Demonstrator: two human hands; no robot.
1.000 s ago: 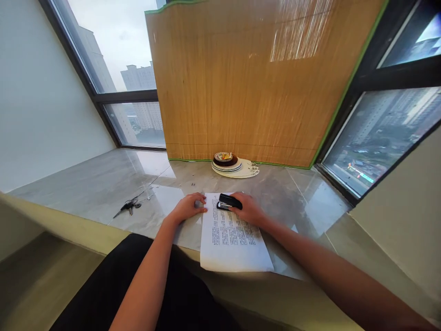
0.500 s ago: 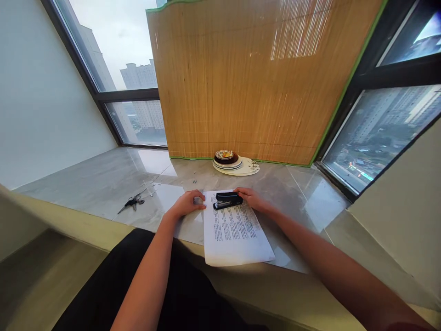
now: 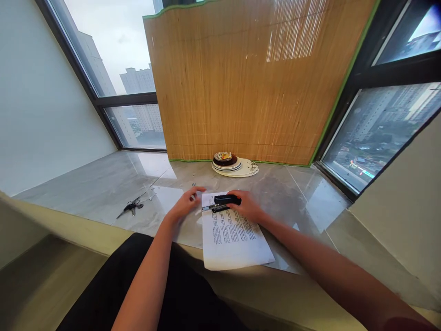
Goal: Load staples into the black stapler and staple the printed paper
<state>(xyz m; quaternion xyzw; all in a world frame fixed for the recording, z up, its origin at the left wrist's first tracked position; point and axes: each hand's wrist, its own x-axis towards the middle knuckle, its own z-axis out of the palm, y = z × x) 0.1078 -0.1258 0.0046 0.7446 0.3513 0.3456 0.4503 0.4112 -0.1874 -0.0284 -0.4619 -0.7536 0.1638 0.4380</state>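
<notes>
A black stapler [image 3: 227,199] lies across the upper part of a stack of printed paper [image 3: 234,250]. My right hand [image 3: 245,205] is closed around the stapler's right end. A silvery metal piece [image 3: 208,208] sticks out from the stapler's left side, over the paper's left edge. My left hand [image 3: 188,202] is just left of the paper and holds nothing; its fingers are apart, curved toward the metal piece without touching it.
The grey tiled sill [image 3: 165,184] carries a bunch of keys [image 3: 130,208] on the left. At the back, stacked plates [image 3: 225,166] rest by an oval board [image 3: 251,168], against the bamboo blind [image 3: 241,101]. The paper overhangs the sill's front edge.
My right hand has slid left and wrapped further round the stapler. The metal piece now projects from its left side. My left hand has lifted off the paper's edge.
</notes>
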